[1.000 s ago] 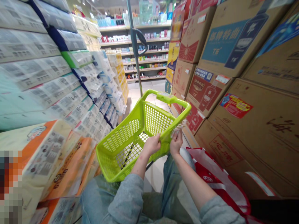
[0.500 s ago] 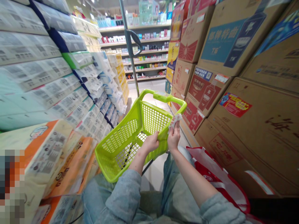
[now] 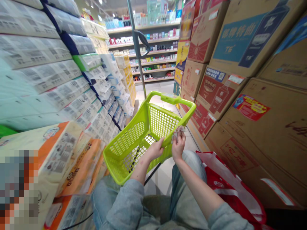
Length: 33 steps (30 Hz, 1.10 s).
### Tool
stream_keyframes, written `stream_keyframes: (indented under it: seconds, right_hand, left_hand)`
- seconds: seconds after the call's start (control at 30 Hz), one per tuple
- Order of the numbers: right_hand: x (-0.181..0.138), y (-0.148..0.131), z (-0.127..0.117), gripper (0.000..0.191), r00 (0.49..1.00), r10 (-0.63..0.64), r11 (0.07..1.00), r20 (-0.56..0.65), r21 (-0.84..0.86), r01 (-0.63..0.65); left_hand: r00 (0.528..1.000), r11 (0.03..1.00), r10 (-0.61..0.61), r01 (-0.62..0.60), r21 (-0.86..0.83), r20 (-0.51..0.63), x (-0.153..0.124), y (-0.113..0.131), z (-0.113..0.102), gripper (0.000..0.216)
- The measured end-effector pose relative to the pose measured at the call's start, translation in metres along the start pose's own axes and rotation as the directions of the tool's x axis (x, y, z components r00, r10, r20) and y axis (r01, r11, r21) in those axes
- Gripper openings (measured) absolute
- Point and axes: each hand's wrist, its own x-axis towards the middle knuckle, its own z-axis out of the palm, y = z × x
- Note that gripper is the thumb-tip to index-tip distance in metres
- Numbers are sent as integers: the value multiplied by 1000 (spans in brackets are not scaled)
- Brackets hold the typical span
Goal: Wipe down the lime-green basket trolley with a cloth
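Left hand [image 3: 155, 149] clamps the near rim of the green basket [image 3: 124, 140]; at its 3 o'clock, right hand [image 3: 178, 146] pinches a crumpled wipe [image 3: 178, 130], judged soft and light, best held bunched.

A blue label [image 3: 242, 38] on an upper carton reads 郎牌特曲 in large pale characters, with "T6" below at its left. The lower carton [image 3: 275, 150] bears red brush characters that are cut off and illegible. Print on the tissue packs [image 3: 48, 76] and the red sticker [image 3: 250, 107] is too blurred to read.
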Motion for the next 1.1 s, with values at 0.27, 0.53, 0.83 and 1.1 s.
stream_keyframes:
  seconds: [0.27,0.53,0.83,1.1]
  right_hand:
    - [7,-6,1,47,997,19,1000,-73,21,-18]
    - [-38,-12,-2,37,969,-162,986,186,64,153]
    - [42,-8,5,34,999,-32,999,-21,3,32]
    - [-52,-26,8,30,976,-73,990,205,137,45]
  left_hand:
    - [998,994,-62,62,89,-1,-49,-20,1,50]
    - [996,985,-89,90,150,-11,-45,-18,1,44]
    - [993,981,-108,116,157,-56,-42,-15,5,38]
    - [991,984,-100,111,137,-85,-37,-16,9,39]
